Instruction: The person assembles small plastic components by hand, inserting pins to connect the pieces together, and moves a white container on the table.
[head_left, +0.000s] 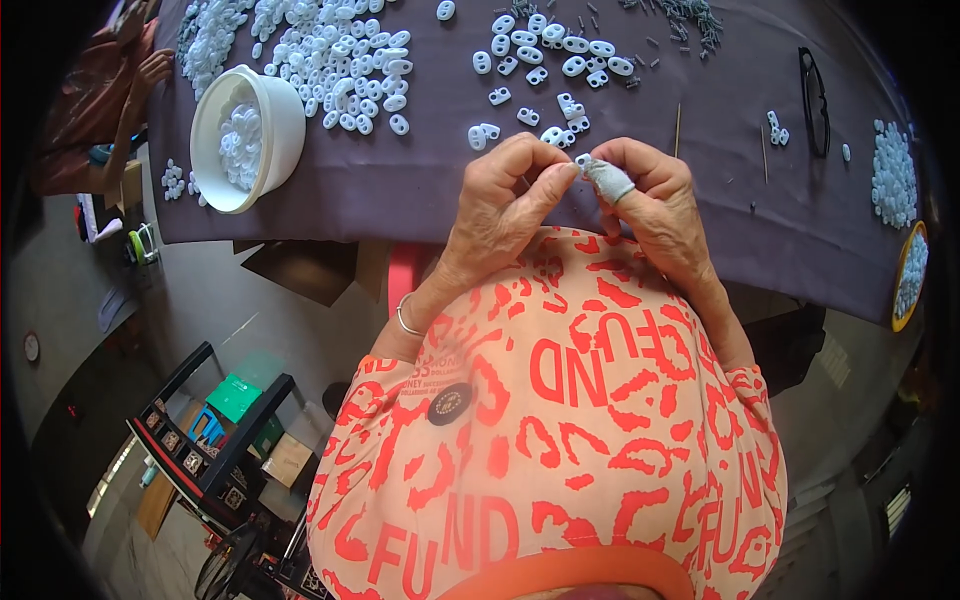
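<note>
Just over the table's near edge, my two hands come together at one small white two-hole plastic cord lock (583, 160). My left hand (510, 195) is closed, its thumb and forefinger pinched at the left side of the piece. On the other side my right hand (655, 190) pinches it, a pale cloth finger cover (610, 182) on the thumb. The fingertips hide most of the piece. Beyond my hands lie several loose white cord locks (555, 135), some with dark holes facing up.
A white tub (293, 130) of pale parts stands left, beside a large heap of white oval pieces (345, 75). Small metal springs (690, 20) lie at the far right. Dark glasses (815, 100), thin sticks (678, 130) and a pale pile (893, 175) are right. Another person's arm (130, 110) is far left.
</note>
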